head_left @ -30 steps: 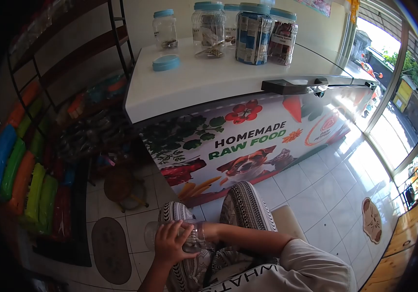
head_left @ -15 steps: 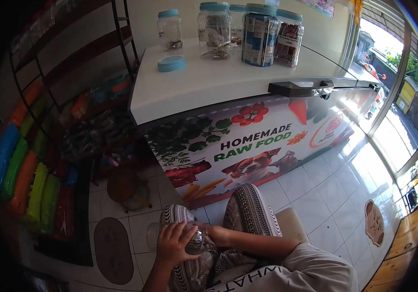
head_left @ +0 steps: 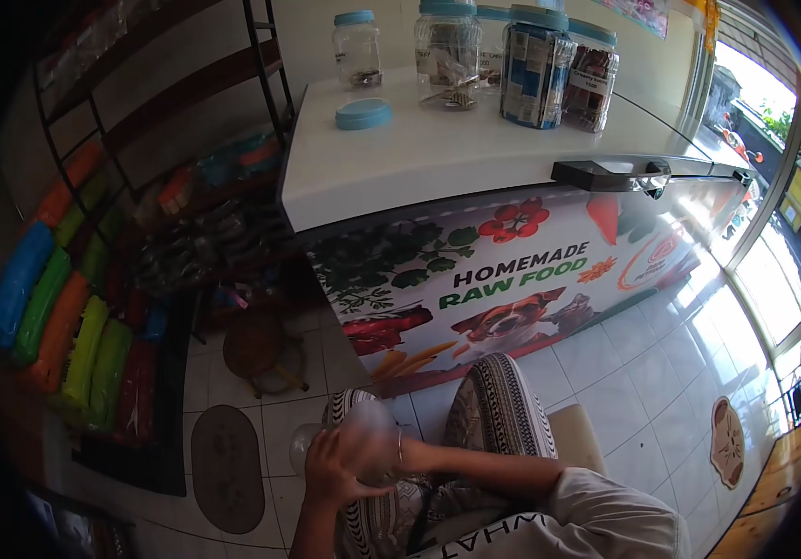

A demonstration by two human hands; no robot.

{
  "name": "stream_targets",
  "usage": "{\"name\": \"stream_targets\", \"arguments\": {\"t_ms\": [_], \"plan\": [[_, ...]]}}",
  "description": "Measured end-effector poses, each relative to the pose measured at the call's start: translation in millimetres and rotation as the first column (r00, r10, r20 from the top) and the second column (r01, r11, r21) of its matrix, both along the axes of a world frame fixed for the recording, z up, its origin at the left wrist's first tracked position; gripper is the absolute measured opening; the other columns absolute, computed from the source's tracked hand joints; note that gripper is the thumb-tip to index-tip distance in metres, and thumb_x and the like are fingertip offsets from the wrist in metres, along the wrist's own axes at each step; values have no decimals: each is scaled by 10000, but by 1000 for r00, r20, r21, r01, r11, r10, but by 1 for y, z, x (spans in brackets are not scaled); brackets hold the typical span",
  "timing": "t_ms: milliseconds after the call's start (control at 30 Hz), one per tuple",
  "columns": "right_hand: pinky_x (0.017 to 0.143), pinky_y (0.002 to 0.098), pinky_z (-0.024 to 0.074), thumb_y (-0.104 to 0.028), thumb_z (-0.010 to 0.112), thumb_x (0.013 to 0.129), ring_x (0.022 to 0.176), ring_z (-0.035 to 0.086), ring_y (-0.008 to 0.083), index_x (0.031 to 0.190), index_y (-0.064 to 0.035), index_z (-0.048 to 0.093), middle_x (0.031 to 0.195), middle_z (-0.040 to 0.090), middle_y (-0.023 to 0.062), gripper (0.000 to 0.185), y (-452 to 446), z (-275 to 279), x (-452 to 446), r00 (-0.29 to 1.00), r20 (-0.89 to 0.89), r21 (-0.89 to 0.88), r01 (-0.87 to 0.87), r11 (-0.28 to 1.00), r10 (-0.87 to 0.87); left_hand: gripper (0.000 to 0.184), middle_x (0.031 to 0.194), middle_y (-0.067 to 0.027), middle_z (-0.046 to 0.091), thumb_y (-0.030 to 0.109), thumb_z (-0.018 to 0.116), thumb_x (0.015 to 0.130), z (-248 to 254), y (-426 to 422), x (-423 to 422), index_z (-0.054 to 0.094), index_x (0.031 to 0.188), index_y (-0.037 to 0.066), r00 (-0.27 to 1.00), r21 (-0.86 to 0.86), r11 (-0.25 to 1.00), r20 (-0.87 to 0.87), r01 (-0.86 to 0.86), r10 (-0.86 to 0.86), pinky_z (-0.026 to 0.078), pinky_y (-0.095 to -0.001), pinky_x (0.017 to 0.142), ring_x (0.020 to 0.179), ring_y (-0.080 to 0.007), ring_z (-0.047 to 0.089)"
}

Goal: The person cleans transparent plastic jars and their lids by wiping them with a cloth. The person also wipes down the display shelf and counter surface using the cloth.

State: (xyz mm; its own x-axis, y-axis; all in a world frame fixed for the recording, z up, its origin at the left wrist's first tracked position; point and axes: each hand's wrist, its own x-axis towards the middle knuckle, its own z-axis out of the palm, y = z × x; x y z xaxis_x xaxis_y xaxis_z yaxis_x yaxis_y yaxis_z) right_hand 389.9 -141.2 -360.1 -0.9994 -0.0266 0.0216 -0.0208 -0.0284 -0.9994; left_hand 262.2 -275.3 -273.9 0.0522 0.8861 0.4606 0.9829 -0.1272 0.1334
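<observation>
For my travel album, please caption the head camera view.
Hands around a clear container over patterned trousers, before a white-topped counter with blue-lidded jars.

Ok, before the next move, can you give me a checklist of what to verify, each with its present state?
Left hand on the jar: ok, fingers wrapped around it.
Right hand sharp enough to read its grip: not ok, motion blur.
Contents of the held jar: cannot tell, the hands cover it.
Loose lid in sight: ok, on the freezer.
Lids on the standing jars: ok, all on.
</observation>
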Motion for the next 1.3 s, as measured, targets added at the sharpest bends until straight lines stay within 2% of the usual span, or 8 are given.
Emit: {"name": "stream_targets", "arguments": {"t_ms": [100, 233, 500, 667, 700, 800, 967, 1300], "plan": [[1019, 340, 375, -170, 503, 950, 1246, 439, 229, 1401, 12, 292, 1402, 380, 161, 530, 24, 23, 33, 996, -80, 219, 50, 974, -33, 834, 1231, -89, 531, 644, 761, 492, 0, 1, 1, 558, 1199, 252, 998, -10, 1000, 66, -7, 8, 435, -488, 888, 1082, -303, 557], [951, 344, 423, -212, 529, 933, 1149, 518, 238, 1315, -13, 461, 1303, 498, 179, 437, 15, 26, 37, 987, -105, 13, 127, 992, -125, 827, 1231, -78, 529, 608, 775, 493, -3, 9, 21, 561, 1209, 253, 997, -11, 998, -37, 66, -66, 429, -489, 903, 1095, -290, 548], [938, 330, 422, -212, 537, 934, 1139, 512, 198, 1342, -21, 425, 1298, 499, 163, 465, -16, -3, -25, 976, -131, 155, 191, 969, -171, 867, 1212, -73, 543, 567, 807, 434, 5, 12, 11, 575, 1198, 228, 996, -66, 995, 58, 73, -69, 410, -469, 942, 1107, -274, 540], [930, 322, 422, -213, 541, 934, 1132, 508, 174, 1359, -26, 403, 1296, 500, 153, 484, 14, 17, 9, 984, -171, 552, 143, 822, -56, 912, 1204, -80, 549, 509, 839, 395, 12, 1, 0, 560, 1206, 196, 990, -49, 998, 135, -32, 39, 416, -456, 937, 1086, -283, 553], [905, 307, 435, -214, 543, 935, 1088, 531, 154, 1341, -28, 425, 1246, 544, 139, 462, 14, 30, 17, 967, -5, 161, 252, 954, -255, 912, 1204, -80, 549, 509, 839, 395, 10, 1, -2, 560, 1206, 196, 989, -51, 998, 142, -38, 45, 416, -456, 937, 1086, -283, 553], [861, 324, 464, -210, 569, 901, 965, 599, 185, 1241, -2, 512, 1067, 633, 151, 403, 5, 25, 0, 946, -77, -29, 312, 950, -314, 942, 1203, -71, 537, 567, 816, 402, 5, 9, 0, 548, 1239, 229, 992, -31, 999, 117, -42, 46, 420, -462, 919, 1086, -265, 547], [855, 321, 465, -219, 570, 902, 955, 600, 184, 1249, -4, 504, 1063, 633, 152, 414, -8, 14, -29, 978, -94, 98, 194, 976, -185, 935, 1207, -68, 548, 540, 834, 398, 1, 19, 25, 558, 1220, 191, 1000, -29, 999, -20, 23, -23, 415, -473, 935, 1089, -274, 555], [863, 320, 453, -255, 561, 912, 989, 587, 197, 1272, -13, 485, 1110, 608, 155, 440, 31, 42, 18, 994, -22, 157, 105, 982, -103, 942, 1203, -70, 548, 548, 819, 434, 3, 4, 6, 521, 1265, 219, 987, 42, 997, 151, -65, 58, 420, -443, 928, 1097, -266, 544]]}}
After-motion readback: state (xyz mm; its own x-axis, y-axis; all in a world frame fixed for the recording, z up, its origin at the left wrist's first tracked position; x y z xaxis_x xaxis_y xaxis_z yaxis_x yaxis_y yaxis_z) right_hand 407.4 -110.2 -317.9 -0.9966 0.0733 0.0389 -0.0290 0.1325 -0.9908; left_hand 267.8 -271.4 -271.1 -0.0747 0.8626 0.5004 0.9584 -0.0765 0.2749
